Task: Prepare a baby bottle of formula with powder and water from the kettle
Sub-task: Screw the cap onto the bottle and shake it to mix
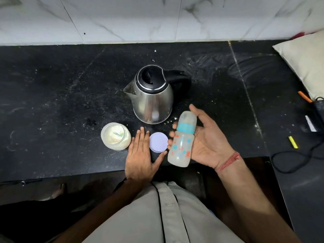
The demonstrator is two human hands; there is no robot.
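- Bottle (182, 139) is cradled in the right hand (205, 137), palm up, over the bench (52, 102) front edge. Fingers are curled loosely round it from behind, thumb raised clear near the cap.
- Bottle is tilted, cap end toward the kettle (150, 95); teal ring and cap are still on, body looks cloudy. Contents cannot be told.
- Hold is judged as a presenting or shaking grip, not a pouring one.
- Left hand (142, 155) is laid flat on the bench, palm down, fingers straight and together, nothing gripped. It sits between the jar (115, 136) and the lid (158, 142), thumb touching the lid rim.
- Jar is open, powder and a scoop visible inside; lid is set beside it, probably for quick reclosing.
- Kettle is kept upright behind both, lid closed, spout left, handle right, within right-hand reach.
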